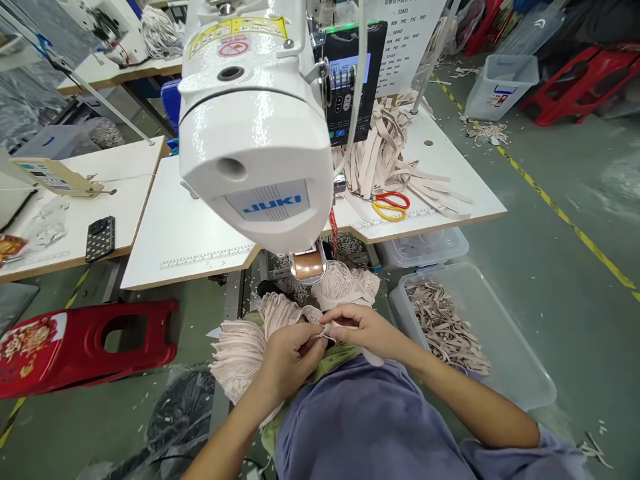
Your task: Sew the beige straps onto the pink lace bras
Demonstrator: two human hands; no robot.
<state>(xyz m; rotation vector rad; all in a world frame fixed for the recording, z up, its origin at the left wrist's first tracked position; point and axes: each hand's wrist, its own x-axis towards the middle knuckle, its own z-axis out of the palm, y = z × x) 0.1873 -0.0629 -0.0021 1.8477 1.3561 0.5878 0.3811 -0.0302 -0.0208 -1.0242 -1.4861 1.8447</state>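
Note:
Over my lap, my left hand (293,357) and my right hand (367,328) meet, fingers pinched on the edge of a pale pink lace bra (345,283). Its moulded lace cup lies just beyond my fingers, below the sewing machine head (260,160). A pale strip of its fabric hangs beneath my right hand. To the left of my left hand lies a thick stack of pleated-looking pale pink lace pieces (240,353). My fingertips partly hide the small spot where the fabric is gripped.
Red and yellow scissors (391,205) and a heap of beige straps (380,153) lie on the white table (200,233). At right, a clear bin (515,353) holds beige strips (445,327). A red stool (95,347) stands left. A phone (101,239) rests on the neighbouring table.

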